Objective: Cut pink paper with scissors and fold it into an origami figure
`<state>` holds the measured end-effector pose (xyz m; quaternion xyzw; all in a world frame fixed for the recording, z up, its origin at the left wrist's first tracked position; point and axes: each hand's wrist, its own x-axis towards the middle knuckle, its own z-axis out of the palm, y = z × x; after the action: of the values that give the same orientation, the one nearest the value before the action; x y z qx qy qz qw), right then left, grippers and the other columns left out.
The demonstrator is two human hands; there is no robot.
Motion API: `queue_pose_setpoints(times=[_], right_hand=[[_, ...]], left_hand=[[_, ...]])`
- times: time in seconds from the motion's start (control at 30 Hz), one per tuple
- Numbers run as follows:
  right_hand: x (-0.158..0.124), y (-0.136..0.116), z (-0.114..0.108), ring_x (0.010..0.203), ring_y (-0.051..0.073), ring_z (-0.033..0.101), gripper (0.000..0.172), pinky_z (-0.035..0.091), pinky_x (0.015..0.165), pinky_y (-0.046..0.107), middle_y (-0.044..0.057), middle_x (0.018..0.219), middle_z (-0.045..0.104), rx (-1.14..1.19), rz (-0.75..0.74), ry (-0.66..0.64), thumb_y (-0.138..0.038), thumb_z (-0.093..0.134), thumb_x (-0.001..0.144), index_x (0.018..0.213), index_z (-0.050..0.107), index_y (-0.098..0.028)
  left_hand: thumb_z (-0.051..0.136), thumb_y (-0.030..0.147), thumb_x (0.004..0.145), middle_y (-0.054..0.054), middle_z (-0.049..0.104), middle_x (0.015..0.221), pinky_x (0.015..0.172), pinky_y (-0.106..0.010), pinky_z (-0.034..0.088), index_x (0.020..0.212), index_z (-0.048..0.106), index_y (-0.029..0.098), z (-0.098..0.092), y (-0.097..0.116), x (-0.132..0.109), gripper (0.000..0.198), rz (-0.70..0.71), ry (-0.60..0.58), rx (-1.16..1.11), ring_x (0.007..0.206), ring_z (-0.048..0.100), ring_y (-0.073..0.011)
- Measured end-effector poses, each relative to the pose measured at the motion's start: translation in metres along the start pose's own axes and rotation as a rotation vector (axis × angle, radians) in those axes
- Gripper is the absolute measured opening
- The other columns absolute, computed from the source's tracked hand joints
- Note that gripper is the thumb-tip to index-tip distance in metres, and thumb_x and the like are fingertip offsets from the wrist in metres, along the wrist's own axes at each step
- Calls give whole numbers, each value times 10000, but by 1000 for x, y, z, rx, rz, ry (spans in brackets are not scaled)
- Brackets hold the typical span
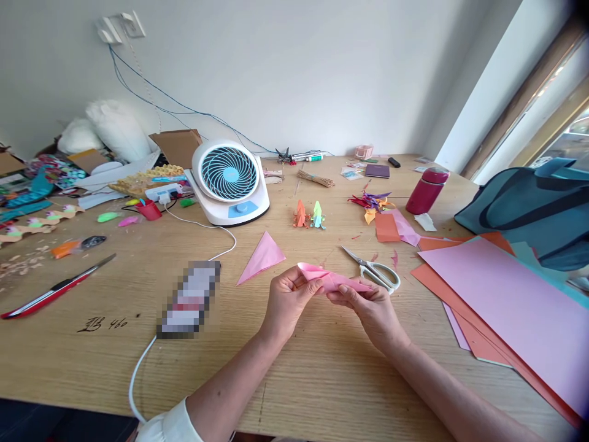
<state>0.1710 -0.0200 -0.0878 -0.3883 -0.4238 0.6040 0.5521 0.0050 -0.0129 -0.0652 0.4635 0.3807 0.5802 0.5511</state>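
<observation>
Both my hands hold one piece of folded pink paper (332,280) above the table. My left hand (291,294) pinches its left end, where the paper curls over into a rounded flap. The right part of the paper is pinched between thumb and fingers of my right hand (368,307). On the table to the left lies a flat pink paper triangle (262,256). A pair of scissors (378,270) with white handles rests just beyond my right hand, blades pointing away to the left. Two small folded paper figures, one orange (300,215) and one green (317,215), stand farther back.
Large coloured sheets (501,294) are stacked at the right, near a teal bag (529,209) and a red bottle (427,191). A white fan (232,181), a phone (189,301) on a cable and a red-handled knife (59,287) are at the left. Paper scraps (370,201) lie behind the scissors.
</observation>
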Motion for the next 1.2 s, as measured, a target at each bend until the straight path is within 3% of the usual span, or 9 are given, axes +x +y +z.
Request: queue_pose_setpoints(times=[0.7,1.2], right_hand=[[0,3,1,754,185,738,260,599,787,311,57,772,782,-22,-26,-13,-428,826,730,808,758,-189],[3,8,0,727,200,746,261,610,784,338,40,723,766,8,-19,-10,-428,842,705,780,753,-194]], left_hand=[[823,292,706,-46,747,855,668,-226,559,852,760,153,-1,6,2,211,27,42,18,700,667,-125],[824,257,699,19,709,746,653,-177,530,835,728,169,-2,6,4,188,26,85,-1,649,629,-78]])
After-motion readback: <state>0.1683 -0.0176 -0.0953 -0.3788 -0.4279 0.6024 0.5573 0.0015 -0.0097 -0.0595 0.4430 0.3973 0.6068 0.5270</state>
